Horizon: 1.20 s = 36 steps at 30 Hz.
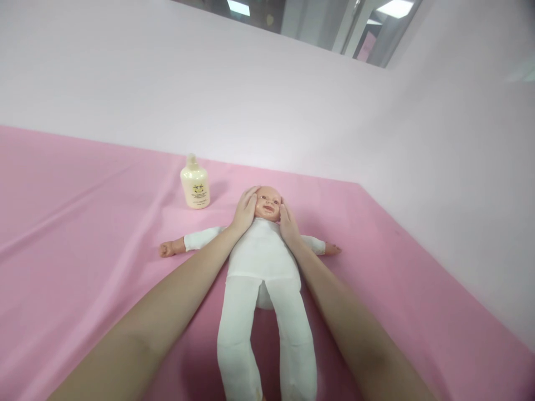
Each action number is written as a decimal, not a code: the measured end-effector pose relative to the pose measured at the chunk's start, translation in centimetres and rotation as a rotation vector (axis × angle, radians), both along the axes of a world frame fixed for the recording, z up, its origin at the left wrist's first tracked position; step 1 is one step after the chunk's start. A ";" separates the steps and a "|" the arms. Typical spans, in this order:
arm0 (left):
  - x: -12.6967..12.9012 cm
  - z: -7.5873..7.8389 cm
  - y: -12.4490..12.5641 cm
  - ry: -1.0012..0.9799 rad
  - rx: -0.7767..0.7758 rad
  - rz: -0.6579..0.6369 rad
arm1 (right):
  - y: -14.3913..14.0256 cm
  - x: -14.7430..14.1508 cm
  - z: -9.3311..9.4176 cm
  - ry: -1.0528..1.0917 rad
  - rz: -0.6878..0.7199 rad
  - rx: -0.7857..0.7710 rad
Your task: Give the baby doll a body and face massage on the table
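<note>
Head view: a baby doll (263,262) in white clothes lies on its back on the pink table (83,223), arms spread. The left hand (244,211) and the right hand (287,221) lie flat and open against either side of its head. A cream bottle (194,184) stands upright just beside the doll's head.

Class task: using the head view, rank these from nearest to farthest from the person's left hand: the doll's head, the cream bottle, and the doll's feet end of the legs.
From the left hand:
1. Doll's head: touching the hand, just to its right.
2. Cream bottle: upright on the pink cloth, to the hand's left and slightly farther back.
3. Doll's legs: lower ends at the picture's bottom edge, closest to the person.
</note>
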<state>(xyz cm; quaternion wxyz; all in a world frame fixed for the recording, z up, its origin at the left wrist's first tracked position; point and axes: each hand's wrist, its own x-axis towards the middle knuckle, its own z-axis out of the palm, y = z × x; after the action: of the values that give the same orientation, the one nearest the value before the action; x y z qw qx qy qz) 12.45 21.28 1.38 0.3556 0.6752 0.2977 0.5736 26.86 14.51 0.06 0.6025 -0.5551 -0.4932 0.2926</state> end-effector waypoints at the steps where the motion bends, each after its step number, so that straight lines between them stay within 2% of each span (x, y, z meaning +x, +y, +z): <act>1: 0.0 0.0 0.0 0.001 0.003 0.001 | 0.0 0.0 0.0 0.006 0.006 -0.007; 22: 0.0 -1.0 0.8 0.025 0.060 -0.001 | 0.3 0.3 -0.3 -0.008 -0.008 0.001; 36: 0.0 -1.1 0.8 0.028 0.073 0.002 | 0.2 0.3 -0.2 -0.012 -0.007 -0.002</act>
<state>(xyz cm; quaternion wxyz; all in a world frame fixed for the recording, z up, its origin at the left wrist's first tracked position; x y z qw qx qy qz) 12.48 22.12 0.32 0.3261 0.6954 0.2821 0.5749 27.12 14.70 -0.18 0.5999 -0.5593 -0.4946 0.2877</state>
